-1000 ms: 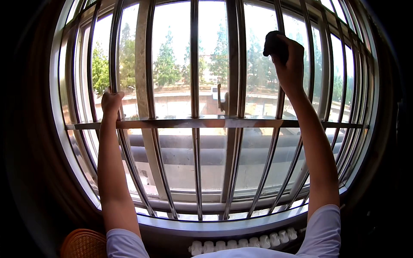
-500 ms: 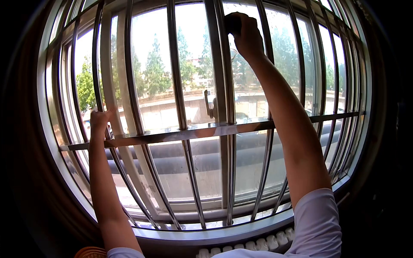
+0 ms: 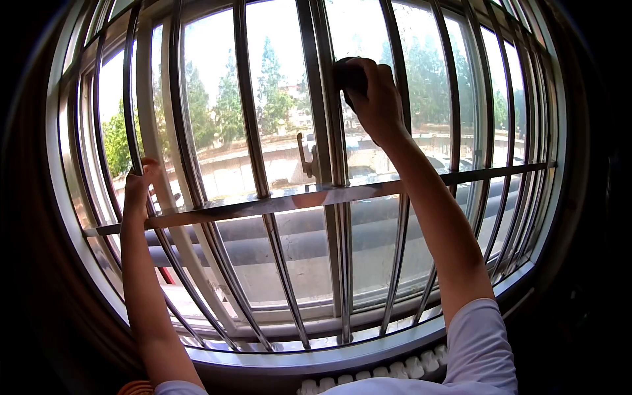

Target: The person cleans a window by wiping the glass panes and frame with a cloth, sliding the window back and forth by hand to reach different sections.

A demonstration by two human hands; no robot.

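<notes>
Closed around a dark wad (image 3: 351, 76), perhaps a cloth or sponge, my right hand (image 3: 380, 99) presses it to an upright metal bar (image 3: 336, 141) near the middle of the window. Most of the wad is hidden by the fingers. Farther left and lower, my left hand (image 3: 139, 186) is wrapped round another upright bar (image 3: 135, 125), just above the flat crossbar (image 3: 247, 208). Some of its fingers reach behind that bar.
A sliding window with a frame handle (image 3: 305, 156) stands behind the bars. Trees (image 3: 271, 82) and a low wall show outside. Below the sill (image 3: 283, 362) runs a white ribbed radiator (image 3: 395, 370). A dark curtain-like edge lies at the left.
My right hand has slid down the bar with the dark wad. My left hand keeps its hold on its bar, and the view has shifted slightly.
</notes>
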